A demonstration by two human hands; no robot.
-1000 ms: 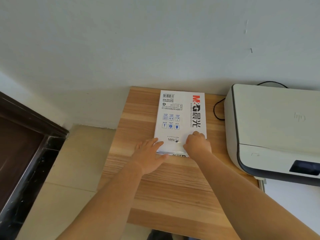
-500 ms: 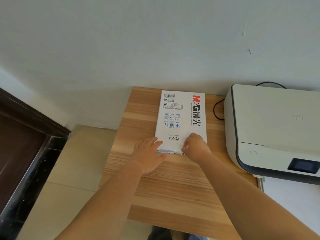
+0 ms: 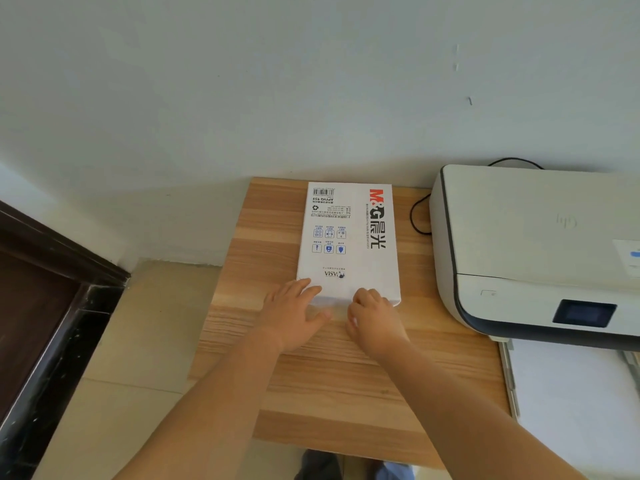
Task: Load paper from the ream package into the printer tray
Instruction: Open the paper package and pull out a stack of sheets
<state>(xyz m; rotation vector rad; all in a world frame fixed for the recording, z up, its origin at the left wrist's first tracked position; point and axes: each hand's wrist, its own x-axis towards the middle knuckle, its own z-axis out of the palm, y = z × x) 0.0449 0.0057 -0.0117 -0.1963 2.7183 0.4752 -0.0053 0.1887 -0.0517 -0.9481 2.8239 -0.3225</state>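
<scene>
The ream package (image 3: 348, 237), white with red and black print, lies flat on the wooden table (image 3: 346, 375), its long side pointing to the wall. My left hand (image 3: 294, 313) rests with spread fingers against the package's near left corner and holds nothing. Fingers curled, my right hand (image 3: 375, 317) grips the package's near end; its fingertips hide what they pinch. The white printer (image 3: 536, 244) stands to the right of the package. Its tray (image 3: 571, 393) sticks out toward me at the lower right, showing a white surface.
A black cable (image 3: 417, 216) loops on the table between package and printer. The wall runs right behind both. The table's left edge drops to a tiled floor (image 3: 138, 341), and a dark door frame (image 3: 52, 306) stands at far left.
My right hand has slid back from the top of the package to its near end. My left hand has stayed at the near left corner.
</scene>
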